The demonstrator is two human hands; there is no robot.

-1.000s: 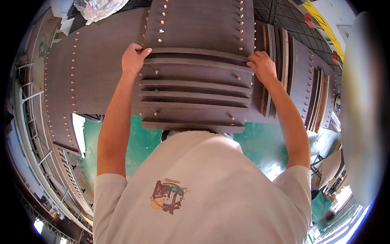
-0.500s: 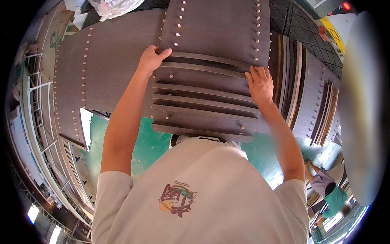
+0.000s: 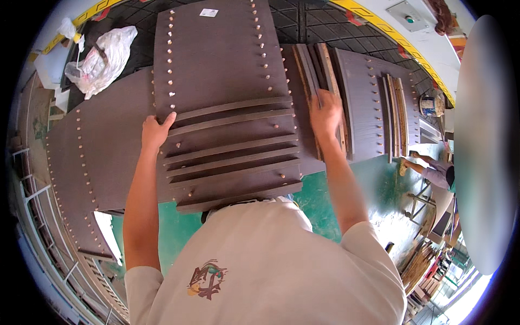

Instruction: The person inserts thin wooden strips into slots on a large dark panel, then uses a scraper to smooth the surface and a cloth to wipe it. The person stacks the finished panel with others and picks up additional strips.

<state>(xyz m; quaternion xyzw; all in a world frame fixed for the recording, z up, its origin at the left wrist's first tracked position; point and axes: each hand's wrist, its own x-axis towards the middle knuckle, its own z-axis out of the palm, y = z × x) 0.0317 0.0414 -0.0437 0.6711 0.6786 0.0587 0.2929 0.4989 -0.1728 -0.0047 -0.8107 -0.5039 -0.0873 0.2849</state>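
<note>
Beige cloth comes nearest: the person's shirt [image 3: 292,260], with a printed motif [image 3: 206,280] on its chest. Just past the waist, a dark brown centre panel [image 3: 216,59] reaches away from the body, and 6 dark strips [image 3: 232,149] run crosswise over its near part. Green floor [image 3: 317,195] shows at both sides of the waist.

The left hand [image 3: 156,132] is at the left end of the 2 farthest of these strips, thumb stretched toward them, the other fingers bent; I cannot tell whether it grips them. The right hand [image 3: 326,114], slightly blurred, is over a group of lengthwise strips [image 3: 311,67] to the right of the centre panel. Its fingers bend down toward them, but the fingertips are hidden, so I cannot tell its grip either.

Beyond the crosswise strips, 2 rows of pale pegs [image 3: 169,71] lead up the centre panel to a small white label [image 3: 209,12]. A left panel [image 3: 116,119] and a right panel [image 3: 360,108] carry more pegs. Farther right, a co-worker [image 3: 436,176] is partly cut off. At the far side are a plastic bag [image 3: 105,62], black matting [image 3: 292,21] and a yellow band [image 3: 374,27].
</note>
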